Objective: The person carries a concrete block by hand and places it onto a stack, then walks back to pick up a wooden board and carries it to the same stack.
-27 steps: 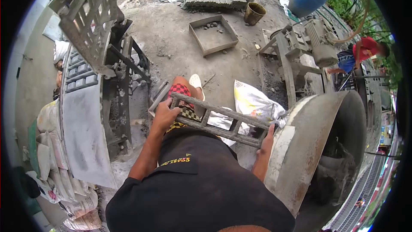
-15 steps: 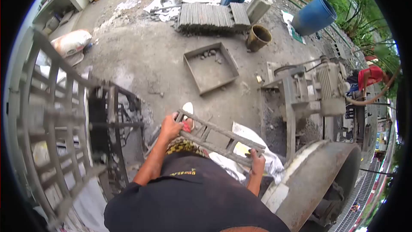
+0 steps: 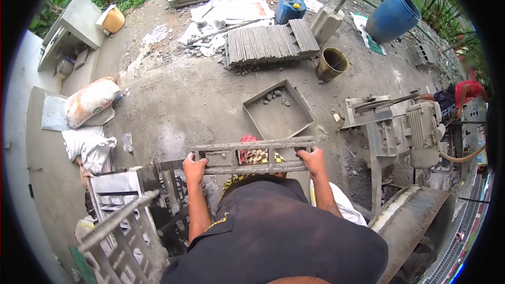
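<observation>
No words are reading clearly. Small yellow lettering (image 3: pixel 218 222) is running along the pocket (image 3: pixel 223 226) of the dark shirt (image 3: pixel 284 231), looking too blurred to make out; reddish print (image 3: pixel 98 109) is showing on the pale sack (image 3: pixel 90 101), also too faint.

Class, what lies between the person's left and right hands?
A hollow block: in the head view it spans from the left hand to the right hand.

We noted tray (image 3: pixel 277 121) beyond frame (image 3: pixel 255 169), stones (image 3: pixel 274 95) in tray, slab stack (image 3: pixel 265 43) behind tray, bucket (image 3: pixel 330 68) behind tray's right side, motor (image 3: pixel 423 132) right of frame, sack (image 3: pixel 94 101) on ground (image 3: pixel 168 94) far left.
</observation>
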`<state>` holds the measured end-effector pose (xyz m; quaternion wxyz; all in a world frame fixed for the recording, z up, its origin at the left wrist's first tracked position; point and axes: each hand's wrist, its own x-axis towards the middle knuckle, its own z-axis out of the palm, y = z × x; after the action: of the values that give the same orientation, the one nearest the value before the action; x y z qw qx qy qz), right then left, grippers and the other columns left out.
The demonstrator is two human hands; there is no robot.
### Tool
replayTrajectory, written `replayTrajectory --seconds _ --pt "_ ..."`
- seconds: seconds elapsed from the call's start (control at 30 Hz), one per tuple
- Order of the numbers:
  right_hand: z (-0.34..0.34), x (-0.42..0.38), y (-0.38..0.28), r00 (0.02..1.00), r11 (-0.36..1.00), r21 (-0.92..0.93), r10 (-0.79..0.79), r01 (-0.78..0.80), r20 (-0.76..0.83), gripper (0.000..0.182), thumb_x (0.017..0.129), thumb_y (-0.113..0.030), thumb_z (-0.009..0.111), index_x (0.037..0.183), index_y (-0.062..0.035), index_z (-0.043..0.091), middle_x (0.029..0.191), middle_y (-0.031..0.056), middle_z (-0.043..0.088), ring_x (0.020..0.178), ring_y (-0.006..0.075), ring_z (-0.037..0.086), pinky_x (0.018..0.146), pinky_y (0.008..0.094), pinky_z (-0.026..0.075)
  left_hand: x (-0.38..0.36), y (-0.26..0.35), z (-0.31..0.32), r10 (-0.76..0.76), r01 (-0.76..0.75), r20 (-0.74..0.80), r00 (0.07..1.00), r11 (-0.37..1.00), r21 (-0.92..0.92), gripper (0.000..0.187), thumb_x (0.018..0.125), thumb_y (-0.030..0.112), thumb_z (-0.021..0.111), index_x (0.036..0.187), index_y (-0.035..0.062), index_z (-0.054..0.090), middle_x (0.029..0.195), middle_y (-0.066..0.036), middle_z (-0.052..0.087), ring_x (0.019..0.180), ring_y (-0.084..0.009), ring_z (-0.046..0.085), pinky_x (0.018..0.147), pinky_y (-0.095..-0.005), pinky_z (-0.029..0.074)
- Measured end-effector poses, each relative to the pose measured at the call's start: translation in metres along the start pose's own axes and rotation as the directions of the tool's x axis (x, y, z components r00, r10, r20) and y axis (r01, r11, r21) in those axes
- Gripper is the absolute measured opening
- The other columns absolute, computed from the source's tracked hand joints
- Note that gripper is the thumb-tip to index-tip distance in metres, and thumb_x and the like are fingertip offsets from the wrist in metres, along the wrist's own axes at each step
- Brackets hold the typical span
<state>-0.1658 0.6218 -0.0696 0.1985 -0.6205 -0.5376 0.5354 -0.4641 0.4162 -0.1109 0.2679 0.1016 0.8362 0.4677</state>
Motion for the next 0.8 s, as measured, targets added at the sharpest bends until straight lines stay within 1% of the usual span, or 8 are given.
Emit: replayTrajectory --seconds 0.23,0.27,0.37,0.47,0.53,0.57,0.67,0.8 --pt "0.106 0.134 -0.074 0.989 0.998 -0.037 -0.047 0.053 0.142 0.034 0.060 -0.022 0.066 0.076 0.0077 0.059 0.064 0.0110 0.060 0.057 0.0141 0.054 0.053 0.0289 0.042 0.126 0.045 -0.001 -0.065 0.053 -0.106 0.992 0.992 -0.116 0.031 0.058 -0.001 0.056 0.088 -0.0092 0.055 0.073 -0.008 0.059 0.064 -0.0131 0.053 0.060 -0.0252 0.043" --pt "0.116 0.151 -0.085 0.983 0.997 -0.043 -0.061 0.069 0.171 0.036 0.060 -0.023 0.066 0.078 0.0075 0.060 0.066 0.0138 0.061 0.059 0.0158 0.056 0.056 0.0304 0.044 0.149 0.046 -0.007 -0.123 0.126 0.036 0.992 0.986 -0.110 0.037 0.057 -0.002 0.056 0.093 -0.0097 0.054 0.078 -0.009 0.059 0.066 -0.0143 0.055 0.061 -0.0254 0.044" --pt "0.154 0.194 -0.122 0.985 0.992 -0.092 -0.072 0.087 0.154 0.037 0.061 -0.024 0.065 0.081 0.0072 0.060 0.069 0.0159 0.062 0.063 0.0174 0.058 0.058 0.0312 0.045 0.210 0.069 -0.011 -0.138 0.138 0.007 0.990 0.989 -0.052 0.039 0.057 -0.003 0.057 0.095 -0.0097 0.053 0.079 -0.009 0.060 0.068 -0.0140 0.055 0.062 -0.0253 0.044" --pt "0.178 0.203 -0.171 0.981 0.987 -0.149 -0.037 0.066 0.191 0.038 0.061 -0.024 0.065 0.086 0.0054 0.060 0.074 0.0164 0.063 0.067 0.0186 0.059 0.062 0.0314 0.045 0.281 0.044 -0.014 -0.080 0.073 -0.191 0.978 0.996 -0.045 0.037 0.057 0.002 0.062 0.091 -0.0092 0.054 0.074 -0.009 0.059 0.066 -0.0151 0.055 0.060 -0.0275 0.044" --pt "0.196 0.222 -0.186 0.980 0.983 -0.051 -0.172 0.178 0.101 0.033 0.062 -0.021 0.066 0.082 0.0046 0.060 0.069 0.0076 0.060 0.062 0.0116 0.052 0.056 0.0280 0.042 0.316 0.092 -0.016 -0.261 0.300 0.222 0.939 0.940 -0.161 0.031 0.057 0.004 0.062 0.085 -0.0070 0.054 0.071 -0.009 0.058 0.061 -0.0166 0.054 0.054 -0.0294 0.042" --pt "0.201 0.235 -0.185 0.987 0.983 -0.123 -0.126 0.139 0.102 0.039 0.062 -0.025 0.065 0.090 0.0027 0.060 0.078 0.0162 0.063 0.070 0.0186 0.060 0.066 0.0304 0.045 0.335 0.095 -0.009 -0.263 0.303 0.244 0.934 0.941 -0.149 0.031 0.057 0.004 0.062 0.085 -0.0070 0.054 0.071 -0.009 0.058 0.061 -0.0166 0.054 0.054 -0.0294 0.042" --pt "0.223 0.255 -0.186 0.999 0.999 0.001 -0.042 0.042 -0.030 0.038 0.062 -0.024 0.065 0.088 0.0038 0.060 0.076 0.0158 0.063 0.069 0.0180 0.060 0.065 0.0305 0.045 0.413 0.120 0.013 -0.224 0.203 0.425 0.877 0.975 0.095 0.011 0.058 0.004 0.060 0.065 -0.0027 0.055 0.058 -0.006 0.052 0.052 -0.0143 0.047 0.046 -0.0307 0.034" --pt "0.244 0.243 -0.184 0.945 0.988 0.126 0.120 -0.085 -0.303 0.029 0.063 -0.017 0.066 0.078 0.0074 0.059 0.065 0.0094 0.059 0.060 0.0124 0.053 0.055 0.0276 0.042 0.513 0.143 0.064 -0.110 -0.037 0.635 0.764 0.976 0.214 0.013 0.058 0.007 0.056 0.059 -0.0053 0.053 0.053 -0.006 0.050 0.048 -0.0143 0.044 0.041 -0.0321 0.031"
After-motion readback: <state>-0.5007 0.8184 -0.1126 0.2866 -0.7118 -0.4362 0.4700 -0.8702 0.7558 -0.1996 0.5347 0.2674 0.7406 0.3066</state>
